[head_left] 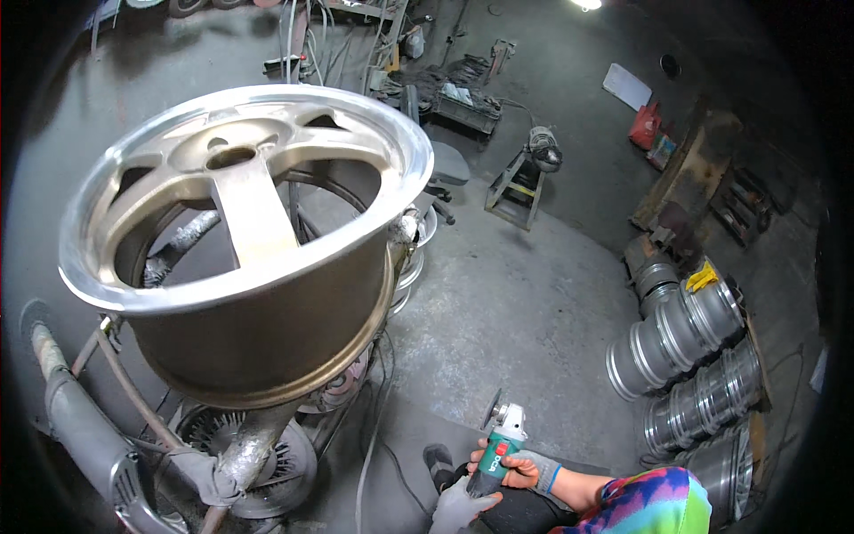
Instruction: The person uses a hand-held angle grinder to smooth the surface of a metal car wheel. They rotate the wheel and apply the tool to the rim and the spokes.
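A green and silver angle grinder is held upright low in the view, its thin dark disc at the upper end. My right hand, in a grey glove with bare fingers, wraps around the green body. Below it my left hand, also gloved in grey, is closed on the dark rear end of the tool. To the left, apart from both hands, a large alloy wheel rim lies tilted on a metal stand. Its lip is shiny and its spokes and barrel are bronze-coloured.
Stacked silver rims line the right side, a yellow glove on top. More rims sit beneath the stand. Cables hang beside it. Farther back are a stepped stand with a motor and a cluttered cart.
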The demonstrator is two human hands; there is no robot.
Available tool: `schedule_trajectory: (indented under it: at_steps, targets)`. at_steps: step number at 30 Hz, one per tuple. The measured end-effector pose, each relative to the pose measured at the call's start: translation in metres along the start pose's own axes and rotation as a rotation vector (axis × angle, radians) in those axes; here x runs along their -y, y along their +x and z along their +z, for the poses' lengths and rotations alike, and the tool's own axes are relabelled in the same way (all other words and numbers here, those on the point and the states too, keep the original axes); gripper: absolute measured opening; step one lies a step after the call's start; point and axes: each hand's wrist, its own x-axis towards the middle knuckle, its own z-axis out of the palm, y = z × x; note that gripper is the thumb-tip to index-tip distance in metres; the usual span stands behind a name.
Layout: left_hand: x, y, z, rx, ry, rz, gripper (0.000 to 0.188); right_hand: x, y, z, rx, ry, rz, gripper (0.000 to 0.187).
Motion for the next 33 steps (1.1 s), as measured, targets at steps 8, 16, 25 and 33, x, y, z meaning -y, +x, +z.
schedule_trajectory:
  at_steps: [8,16,25,33]
  targets:
    - [-0.068,-0.053,0.089,-0.539,0.511,0.041,0.076,0.025,-0.036,0.077,-0.268,-0.109,-0.289,0.054]
    - [-0.202,-0.133,0.088,-0.305,0.25,0.016,0.065,0.113,-0.098,0.198,-0.092,-0.079,-0.091,0.068]
    - [-0.314,-0.13,0.091,-0.14,-0.154,0.243,0.031,0.245,-0.084,0.318,0.279,-0.437,0.028,0.075]
    - [-0.379,-0.119,0.111,-0.249,-1.019,0.886,0.058,0.327,-0.073,0.418,0.272,-0.897,0.121,0.073]
